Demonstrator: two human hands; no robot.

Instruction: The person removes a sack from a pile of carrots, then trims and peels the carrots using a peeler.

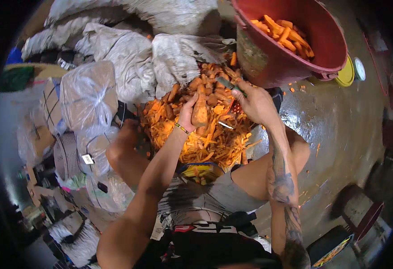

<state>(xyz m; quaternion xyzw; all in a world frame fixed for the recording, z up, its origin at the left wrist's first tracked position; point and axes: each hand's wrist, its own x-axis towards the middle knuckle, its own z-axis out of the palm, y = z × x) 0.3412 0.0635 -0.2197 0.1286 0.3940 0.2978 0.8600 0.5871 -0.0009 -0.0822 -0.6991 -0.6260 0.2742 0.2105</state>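
My left hand (187,114) grips a thick unpeeled carrot (200,107), narrow end pointing away from me. To its right, my right hand (255,101) is closed around the dark handle of a knife (226,83), whose blade points up and left, apart from the carrot. Beneath both hands spreads a heap of orange peelings (216,148), with brown unpeeled carrots (213,79) at its far side. A red perforated tool (235,108) lies partly buried in the heap, near a thin whitish piece (225,125).
A red bucket (327,40) with peeled carrots (287,33) stands at the upper right. White woven sacks (122,60) lie beyond the heap, and plastic-wrapped packages (88,95) at the left. A yellow container (200,172) sits between the legs. The floor (324,134) looks wet.
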